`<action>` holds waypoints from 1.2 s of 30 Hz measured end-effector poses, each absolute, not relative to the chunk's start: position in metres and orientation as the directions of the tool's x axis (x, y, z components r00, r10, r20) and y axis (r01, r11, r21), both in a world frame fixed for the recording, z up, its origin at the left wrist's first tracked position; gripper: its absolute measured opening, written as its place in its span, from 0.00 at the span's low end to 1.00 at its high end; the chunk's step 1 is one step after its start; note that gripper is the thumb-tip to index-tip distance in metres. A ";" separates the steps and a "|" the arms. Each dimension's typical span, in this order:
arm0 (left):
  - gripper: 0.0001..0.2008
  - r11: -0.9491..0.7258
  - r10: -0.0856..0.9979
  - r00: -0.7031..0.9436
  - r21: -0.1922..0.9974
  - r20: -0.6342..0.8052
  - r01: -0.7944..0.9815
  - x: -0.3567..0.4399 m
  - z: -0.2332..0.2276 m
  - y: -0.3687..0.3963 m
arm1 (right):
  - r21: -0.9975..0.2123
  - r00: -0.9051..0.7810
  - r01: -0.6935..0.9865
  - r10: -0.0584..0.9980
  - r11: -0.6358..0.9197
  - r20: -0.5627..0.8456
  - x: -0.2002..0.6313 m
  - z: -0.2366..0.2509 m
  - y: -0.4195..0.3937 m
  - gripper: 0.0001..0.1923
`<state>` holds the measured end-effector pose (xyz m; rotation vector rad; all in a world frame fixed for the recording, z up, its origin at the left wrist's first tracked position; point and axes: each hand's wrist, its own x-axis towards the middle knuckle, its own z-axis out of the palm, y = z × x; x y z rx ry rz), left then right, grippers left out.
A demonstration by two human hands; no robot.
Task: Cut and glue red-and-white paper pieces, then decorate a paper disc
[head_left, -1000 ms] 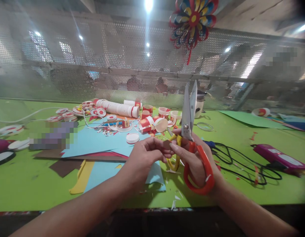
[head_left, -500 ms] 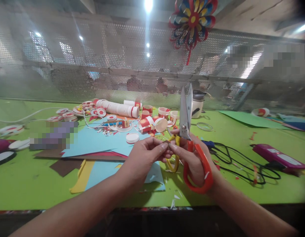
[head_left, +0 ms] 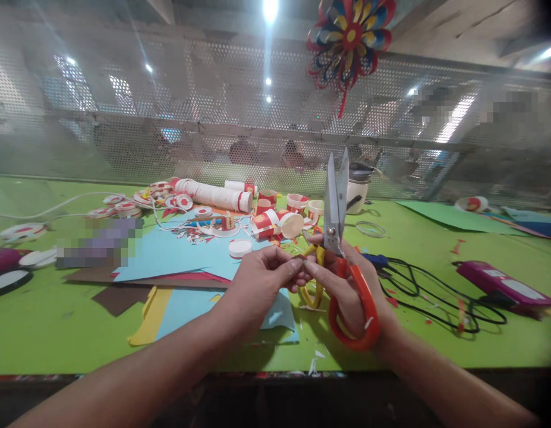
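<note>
Here, at a green bench [head_left: 70, 333] strewn with craft litter, a person's right hand [head_left: 346, 285] grips a pair of orange-handled scissors [head_left: 342, 249], fingers threaded through the lower loop and blades pointing straight up, nearly closed, which keeps the points well clear of both hands. The left hand [head_left: 261, 282] meets it at the pivot, thumb and forefinger pinched on a small yellow paper piece [head_left: 311, 255] just beside the blades; how much of the piece lies between the hands is hard to tell. Both hands hover above a blue paper sheet [head_left: 186, 309] that overlaps yellow and brown sheets. Farther back lie red-and-white paper cups [head_left: 266, 223], a white tube [head_left: 213, 195] and cut rings. A black cable [head_left: 435, 297] loops to the right beside a magenta device [head_left: 502, 285]. Overhead hangs 1 finished paper pinwheel [head_left: 350, 38].
</note>
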<state>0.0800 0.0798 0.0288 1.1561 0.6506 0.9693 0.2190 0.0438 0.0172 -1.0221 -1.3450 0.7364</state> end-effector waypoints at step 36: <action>0.09 -0.054 0.920 0.332 0.904 0.210 -0.423 0.053 0.047 0.093 | -0.859 -0.247 0.321 0.911 0.399 0.331 0.240 0.038 0.031 0.21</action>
